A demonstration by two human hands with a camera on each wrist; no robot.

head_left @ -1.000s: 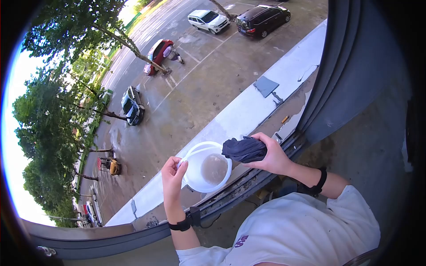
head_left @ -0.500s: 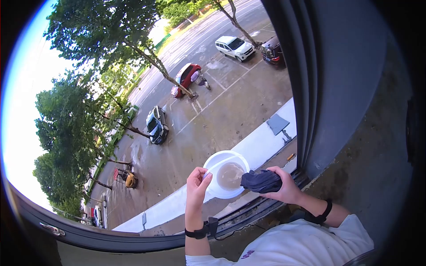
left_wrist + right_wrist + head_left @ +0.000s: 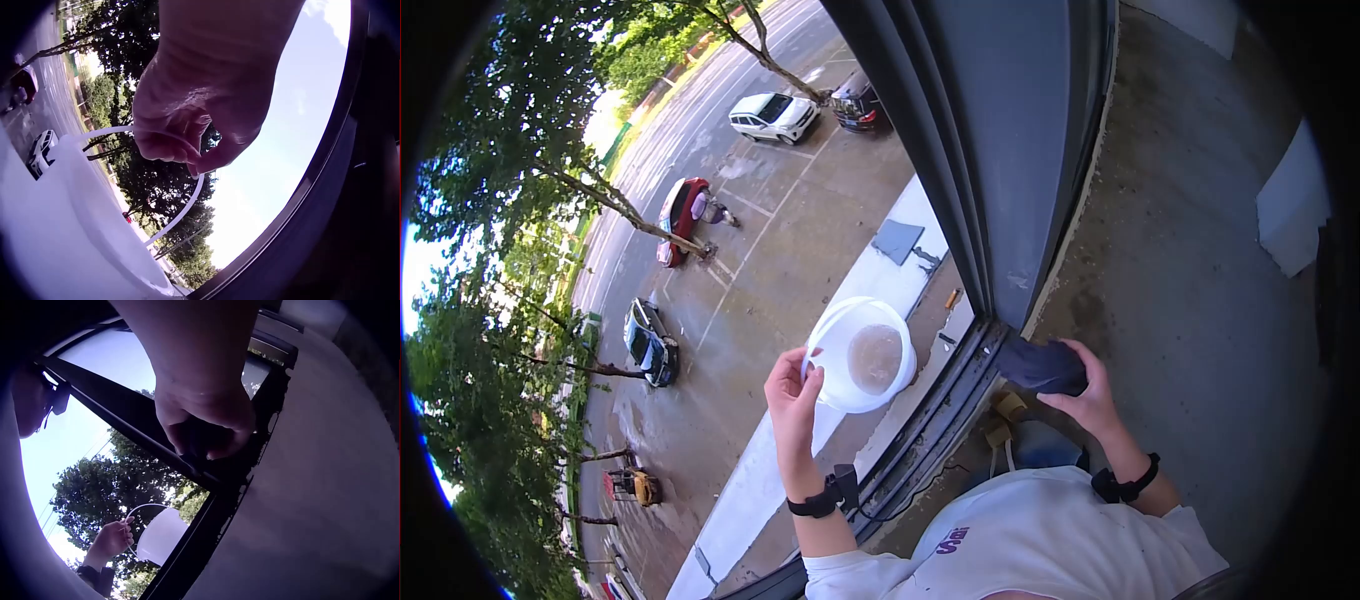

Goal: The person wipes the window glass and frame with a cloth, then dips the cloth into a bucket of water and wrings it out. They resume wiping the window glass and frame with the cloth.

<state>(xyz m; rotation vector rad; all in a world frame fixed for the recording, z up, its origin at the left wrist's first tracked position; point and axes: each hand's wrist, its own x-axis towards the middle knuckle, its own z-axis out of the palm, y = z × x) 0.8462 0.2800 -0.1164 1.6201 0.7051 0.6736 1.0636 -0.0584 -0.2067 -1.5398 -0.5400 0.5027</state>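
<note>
My left hand (image 3: 793, 400) pinches the thin handle (image 3: 189, 203) of a white bucket (image 3: 830, 365). Greyish, cloudy water (image 3: 875, 358) shows inside the bucket, which hangs beyond the window track, over the outer ledge in the head view. In my right hand (image 3: 1092, 398) is a bunched dark cloth (image 3: 1040, 366), gripped between thumb and fingers. The cloth overlaps the lower corner of the dark window frame (image 3: 945, 170) in the head view. From the right wrist the cloth (image 3: 201, 436) is mostly in shadow beneath the hand.
A grooved window track (image 3: 930, 425) runs in front of my body. Outside lie a pale ledge (image 3: 765, 500) and a parking area with several cars, such as a white car (image 3: 775, 118), and trees. Grey floor (image 3: 1180, 250) spreads to the right.
My right hand has carried the cloth away from the bucket, rightward to the window frame. The left hand still holds the bucket's handle. The head view has swung right.
</note>
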